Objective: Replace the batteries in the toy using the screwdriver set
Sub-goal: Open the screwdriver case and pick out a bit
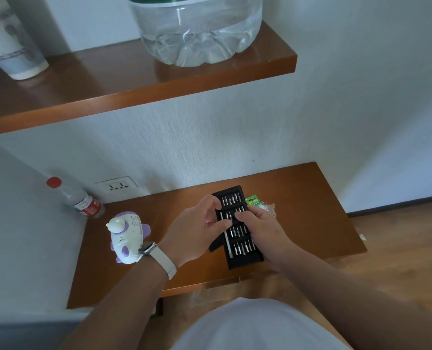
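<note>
A low brown wooden bench (pixel 311 198) stands in a corner of white textured walls, with wood-look flooring (pixel 399 248) to its right. A wall socket (pixel 116 186) sits just above the bench's back left corner. Higher up, a brown wooden shelf (pixel 134 92) carries a large clear water jug (pixel 197 34) with a green band at the top edge of view, and at its left end a white patterned vase (pixel 10 46).

The toy (pixel 128 236) is a small white plastic airplane with purple wings and trim and a grid of speaker holes on its body; it stands on the left part of the bench, just left of a wrist wearing a watch (pixel 148 248) on a pale strap.

A clear plastic bottle (pixel 80 199) with a red cap and red label leans in the back left corner; its contents cannot be made out.

The screwdriver set (pixel 240 238) is an open black tray in the middle of the bench, holding rows of small metal bits in compartments and a slim silver driver handle along its left side. The left hand (pixel 197 231) curls over the tray's left edge, fingertips at the bits. The right hand (pixel 263 226) lies on the right side, fingers bent onto the bits; whether either has pinched one cannot be told. A green battery pack (pixel 254 200) in clear wrapping lies just beyond the tray.
</note>
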`<state>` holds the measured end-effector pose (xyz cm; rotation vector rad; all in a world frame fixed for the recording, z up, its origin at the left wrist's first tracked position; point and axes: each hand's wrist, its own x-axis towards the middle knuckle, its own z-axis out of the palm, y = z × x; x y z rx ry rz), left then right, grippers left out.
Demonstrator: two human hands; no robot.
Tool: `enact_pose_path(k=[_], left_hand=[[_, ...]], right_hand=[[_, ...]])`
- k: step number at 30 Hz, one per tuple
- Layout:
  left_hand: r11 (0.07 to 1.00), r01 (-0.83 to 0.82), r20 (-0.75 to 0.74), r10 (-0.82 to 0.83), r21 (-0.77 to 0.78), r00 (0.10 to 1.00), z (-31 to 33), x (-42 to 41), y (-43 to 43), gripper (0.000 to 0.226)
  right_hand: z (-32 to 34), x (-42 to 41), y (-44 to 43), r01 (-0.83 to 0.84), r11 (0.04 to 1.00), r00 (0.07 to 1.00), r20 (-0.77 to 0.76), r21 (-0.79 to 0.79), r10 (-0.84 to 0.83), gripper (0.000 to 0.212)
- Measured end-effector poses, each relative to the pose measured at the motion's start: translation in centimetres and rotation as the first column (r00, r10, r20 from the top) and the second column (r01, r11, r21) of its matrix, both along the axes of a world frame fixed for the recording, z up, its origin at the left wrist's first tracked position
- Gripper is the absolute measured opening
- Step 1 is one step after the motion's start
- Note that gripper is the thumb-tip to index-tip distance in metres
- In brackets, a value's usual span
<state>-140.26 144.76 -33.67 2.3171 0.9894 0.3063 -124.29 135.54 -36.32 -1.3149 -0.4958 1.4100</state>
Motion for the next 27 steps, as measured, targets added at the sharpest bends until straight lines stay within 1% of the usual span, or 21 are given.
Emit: enact_pose_path(k=[6,10,16,20,23,27], left_hand=[[0.996,0.021,0.016,-0.022,0.088,1.000,0.1,0.9,-0.4,0.025],[0.992,0.014,-0.026,-0.011,0.126,1.000,0.2,1.2,-0.4,0.029],[1.000,0.004,-0.006,-0.004,0.017,1.000,0.3,1.2,-0.4,0.022],[0.997,-0.032,0.022,0.034,-0.074,0.999,0.1,0.9,-0.4,0.023],[0.989,-0.070,0.107,0.085,-0.133,0.991,-0.2,0.7,-0.7,0.024],[0.959,-0.087,0.254,0.157,-0.268,0.954,-0.4,0.7,-1.2,0.024]], right_hand=[[0.3,0.6,-0.2,0.034,0.999,0.999,0.001,0.003,-0.034,0.013],[0.2,0.7,-0.2,0.043,0.999,0.999,0.014,-0.001,-0.043,0.014],[-0.4,0.3,-0.4,0.050,0.999,0.997,0.061,0.001,-0.050,0.015],[-0.7,-0.3,-0.5,0.054,0.998,0.997,0.065,-0.011,-0.053,0.016],[-0.6,-0.5,-0.3,0.056,0.998,0.996,0.073,-0.019,-0.054,0.016],[-0.8,-0.5,0.0,0.057,0.998,0.995,0.088,-0.020,-0.055,0.016]])
